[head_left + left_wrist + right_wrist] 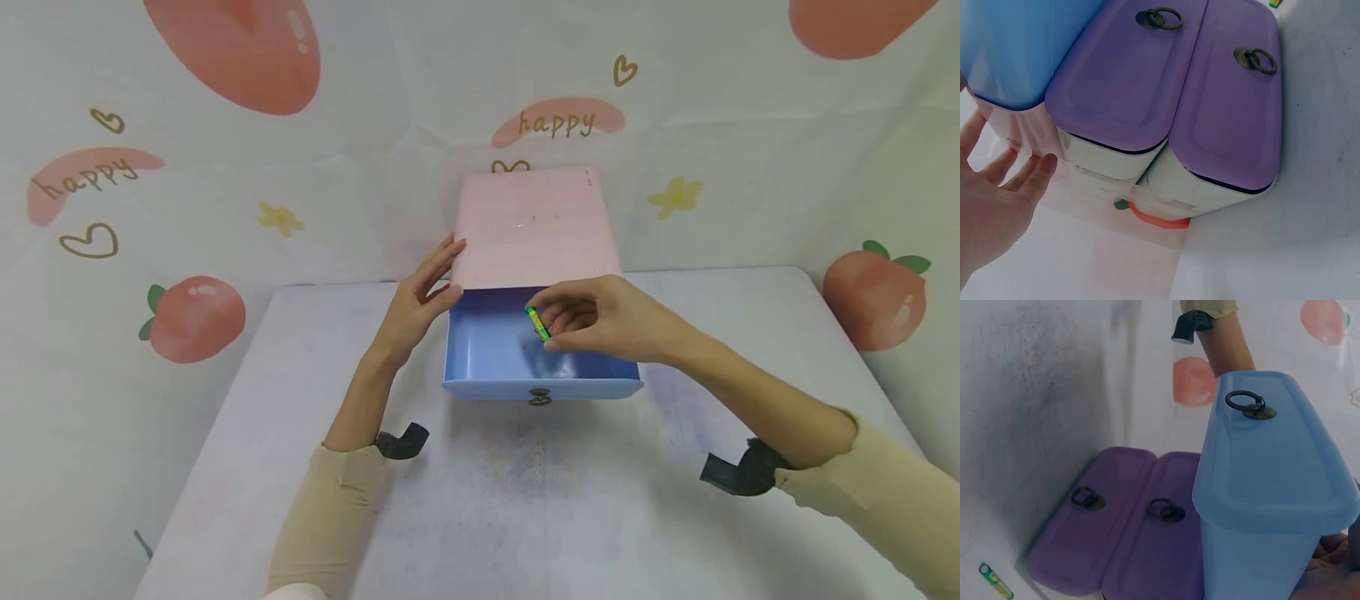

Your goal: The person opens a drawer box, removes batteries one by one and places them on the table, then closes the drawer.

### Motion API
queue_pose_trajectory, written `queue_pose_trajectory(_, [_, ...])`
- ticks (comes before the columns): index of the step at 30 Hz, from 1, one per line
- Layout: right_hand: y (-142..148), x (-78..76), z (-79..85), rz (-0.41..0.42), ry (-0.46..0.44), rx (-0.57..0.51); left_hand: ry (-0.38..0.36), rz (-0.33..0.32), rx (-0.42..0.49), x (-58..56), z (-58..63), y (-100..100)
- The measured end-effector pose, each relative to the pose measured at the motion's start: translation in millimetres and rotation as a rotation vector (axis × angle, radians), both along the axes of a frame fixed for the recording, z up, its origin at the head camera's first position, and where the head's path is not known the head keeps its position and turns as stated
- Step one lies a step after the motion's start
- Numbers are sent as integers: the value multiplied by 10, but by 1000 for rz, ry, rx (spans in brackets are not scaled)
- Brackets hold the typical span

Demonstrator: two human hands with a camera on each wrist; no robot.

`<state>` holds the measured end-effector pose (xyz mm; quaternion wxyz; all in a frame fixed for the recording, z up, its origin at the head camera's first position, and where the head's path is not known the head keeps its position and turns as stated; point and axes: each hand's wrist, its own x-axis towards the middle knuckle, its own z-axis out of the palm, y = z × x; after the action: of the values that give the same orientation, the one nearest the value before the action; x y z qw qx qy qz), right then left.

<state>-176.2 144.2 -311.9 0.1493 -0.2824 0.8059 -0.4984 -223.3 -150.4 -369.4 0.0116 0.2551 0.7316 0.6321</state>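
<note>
A small cabinet with a pink top (536, 229) stands at the back of the table, its blue drawer (543, 389) pulled out. Above this drawer, my right hand (611, 317) pinches a green and yellow battery (538, 325) end to end between thumb and fingers. My left hand (416, 304) rests on the cabinet's left side, fingers extended; in the left wrist view these fingers (1041, 175) touch the pink side near the drawer. In the right wrist view the drawer hides much of the right hand (1329, 575).
Two closed purple drawers (1225, 119) with ring pulls sit below the blue one. Another green and yellow battery (995, 581) lies on the table before the lowest drawer. Behind the table (487, 517) hangs a white cloth (390, 150) printed with fruit.
</note>
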Motion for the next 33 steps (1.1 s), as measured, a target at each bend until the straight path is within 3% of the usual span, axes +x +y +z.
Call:
queue_pose_trajectory(19, [375, 65, 66, -57, -27, -32, 7, -5, 13, 14, -14, -1])
queue_pose_trajectory(33, [677, 129, 59, -163, -20, -57, 6, 0, 15, -3, -16, -2])
